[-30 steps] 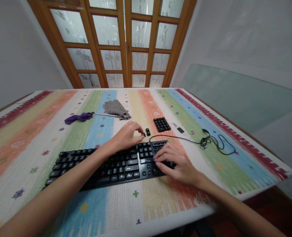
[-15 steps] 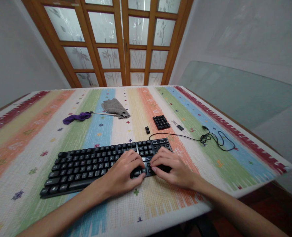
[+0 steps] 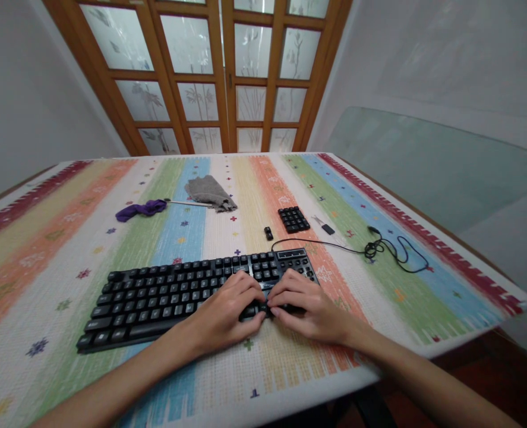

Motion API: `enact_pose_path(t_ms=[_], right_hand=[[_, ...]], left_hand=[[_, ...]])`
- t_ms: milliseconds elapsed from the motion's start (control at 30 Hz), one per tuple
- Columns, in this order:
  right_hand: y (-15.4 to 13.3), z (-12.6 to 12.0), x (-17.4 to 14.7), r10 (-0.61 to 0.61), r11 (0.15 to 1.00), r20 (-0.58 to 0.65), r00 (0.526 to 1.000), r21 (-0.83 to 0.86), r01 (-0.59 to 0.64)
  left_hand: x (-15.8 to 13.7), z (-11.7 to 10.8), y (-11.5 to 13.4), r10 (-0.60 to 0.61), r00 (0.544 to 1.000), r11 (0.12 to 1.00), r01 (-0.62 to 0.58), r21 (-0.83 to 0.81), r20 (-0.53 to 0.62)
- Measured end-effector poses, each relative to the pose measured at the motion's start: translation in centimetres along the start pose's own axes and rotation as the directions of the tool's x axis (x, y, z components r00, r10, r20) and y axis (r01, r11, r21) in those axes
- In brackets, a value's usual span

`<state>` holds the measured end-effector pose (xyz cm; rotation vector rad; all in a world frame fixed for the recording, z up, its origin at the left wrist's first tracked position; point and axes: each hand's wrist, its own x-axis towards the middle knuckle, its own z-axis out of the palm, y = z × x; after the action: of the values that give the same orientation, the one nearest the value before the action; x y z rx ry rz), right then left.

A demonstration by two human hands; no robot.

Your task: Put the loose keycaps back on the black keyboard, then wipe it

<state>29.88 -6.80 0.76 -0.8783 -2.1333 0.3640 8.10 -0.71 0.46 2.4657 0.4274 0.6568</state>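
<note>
A black keyboard lies at a slant on the striped tablecloth, its number-pad side under my hands. My left hand is curled over the area near the arrow keys, thumb at the front edge, fingertips on top. Close beside it, my right hand bends over the number pad, with thumb and fingertips drawn together by the left fingertips. Whatever the right fingertips pinch is too small and covered to make out. Above the right hand, number-pad spots show bare sockets without caps.
Behind the keyboard sit a block of black keycaps, two loose keycaps and a wire keycap puller. A tangled cable runs right. Farther back lie a purple cloth, a thin white rod and a grey cloth.
The right hand's fingertips have shifted slightly left, nearer the left hand's. The whole view has moved a little; the keyboard and loose things lie as before.
</note>
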Motion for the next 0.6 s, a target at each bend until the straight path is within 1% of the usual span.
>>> enact_pose_path(t_ms=[100,267,433,600], right_hand=[[-0.06,0.2,0.04,-0.019,1.0,0.006,1.0,-0.013,0.019],[0.0,0.41,0.02,-0.018,0.999,0.015,1.0,-0.031,0.018],[0.2,0.49,-0.14,-0.023,0.997,0.051,0.998,-0.078,0.027],[0.18,0.46,-0.27,-0.031,0.988,0.094,0.995,-0.149,0.045]], left_hand=[[-0.02,0.0,-0.01,-0.003,1.0,1.0,0.003,-0.008,-0.014],[-0.02,0.11,-0.04,0.013,0.999,1.0,-0.014,-0.02,-0.04],[0.02,0.23,-0.07,0.001,0.999,1.0,-0.001,-0.008,-0.038],[0.12,0.03,0.03,-0.013,1.0,0.998,0.011,-0.054,-0.023]])
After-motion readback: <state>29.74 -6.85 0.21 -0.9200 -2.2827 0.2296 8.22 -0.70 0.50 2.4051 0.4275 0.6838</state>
